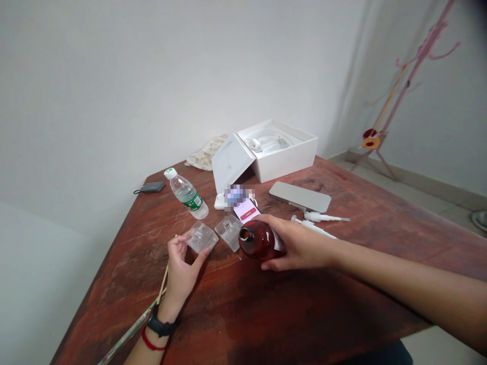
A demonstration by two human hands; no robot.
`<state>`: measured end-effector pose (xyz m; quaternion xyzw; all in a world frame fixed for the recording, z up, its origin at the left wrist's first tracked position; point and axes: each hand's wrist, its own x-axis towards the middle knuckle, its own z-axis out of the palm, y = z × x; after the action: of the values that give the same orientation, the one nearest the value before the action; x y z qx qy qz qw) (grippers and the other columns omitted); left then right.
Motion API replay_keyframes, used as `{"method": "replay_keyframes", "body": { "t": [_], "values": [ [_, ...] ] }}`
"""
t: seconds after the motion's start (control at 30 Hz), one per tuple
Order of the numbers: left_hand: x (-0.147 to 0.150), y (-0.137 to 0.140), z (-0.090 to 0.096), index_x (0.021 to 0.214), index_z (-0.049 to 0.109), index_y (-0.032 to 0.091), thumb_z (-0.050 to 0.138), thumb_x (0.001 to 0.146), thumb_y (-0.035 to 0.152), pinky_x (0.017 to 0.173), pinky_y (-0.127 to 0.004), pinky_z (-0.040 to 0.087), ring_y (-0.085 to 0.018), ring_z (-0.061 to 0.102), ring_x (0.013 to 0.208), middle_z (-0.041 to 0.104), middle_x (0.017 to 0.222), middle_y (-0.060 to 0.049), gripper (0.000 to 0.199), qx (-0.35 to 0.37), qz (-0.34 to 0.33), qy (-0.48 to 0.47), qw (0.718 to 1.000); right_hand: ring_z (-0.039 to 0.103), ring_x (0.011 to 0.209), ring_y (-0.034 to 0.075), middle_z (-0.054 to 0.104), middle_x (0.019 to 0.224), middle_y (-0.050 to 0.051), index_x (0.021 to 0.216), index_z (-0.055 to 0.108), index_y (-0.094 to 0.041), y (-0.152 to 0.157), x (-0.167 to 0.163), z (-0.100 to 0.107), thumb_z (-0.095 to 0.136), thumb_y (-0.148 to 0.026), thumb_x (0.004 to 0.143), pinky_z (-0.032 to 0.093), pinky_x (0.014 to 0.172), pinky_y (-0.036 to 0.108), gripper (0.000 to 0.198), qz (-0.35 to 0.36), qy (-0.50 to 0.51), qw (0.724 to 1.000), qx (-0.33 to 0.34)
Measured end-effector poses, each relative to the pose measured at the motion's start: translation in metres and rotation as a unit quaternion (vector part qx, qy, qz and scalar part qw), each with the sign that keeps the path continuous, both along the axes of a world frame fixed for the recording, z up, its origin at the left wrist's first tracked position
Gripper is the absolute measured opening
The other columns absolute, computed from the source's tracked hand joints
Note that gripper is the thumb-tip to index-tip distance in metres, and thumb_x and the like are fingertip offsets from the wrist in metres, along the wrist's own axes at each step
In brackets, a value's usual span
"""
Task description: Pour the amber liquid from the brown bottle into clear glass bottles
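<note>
My right hand is wrapped around a brown glass bottle. The bottle is uncapped and tilted, its mouth facing left and toward me. My left hand, wearing a dark wristband and a red cord, grips a clear square piece by its edges between thumb and fingers. That piece has a rounded shape in its middle; I cannot tell its exact kind. A second, similar clear piece lies between it and the bottle. Behind it rests a phone with a lit screen, partly blurred out.
A water bottle stands at the left, near a grey pouch-like item. Behind are an open white box and a cloth. Rightward lie a grey case and white pen-like tools. Thin sticks lie beside my left forearm.
</note>
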<state>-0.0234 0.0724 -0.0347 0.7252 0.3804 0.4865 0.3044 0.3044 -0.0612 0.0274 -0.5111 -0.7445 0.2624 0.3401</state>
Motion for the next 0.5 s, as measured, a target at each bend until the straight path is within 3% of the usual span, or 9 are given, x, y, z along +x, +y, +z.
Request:
{"method": "replay_keyframes", "body": {
  "t": [0.5],
  "values": [
    [-0.005,0.010,-0.012,0.150,0.043,0.021,0.087,0.089,0.050,0.121,-0.060,0.049,-0.035,0.067,0.139,0.065,0.143,-0.021,0.080,-0.008,-0.003,0.044,0.999,0.074,0.129,0.037,0.071,0.148,0.018,0.155,0.047,-0.021,0.001,0.001,-0.002,0.093,-0.048,0.079,0.058,0.107,0.045,0.093,0.009,-0.003,1.000,0.007]
  ]
}}
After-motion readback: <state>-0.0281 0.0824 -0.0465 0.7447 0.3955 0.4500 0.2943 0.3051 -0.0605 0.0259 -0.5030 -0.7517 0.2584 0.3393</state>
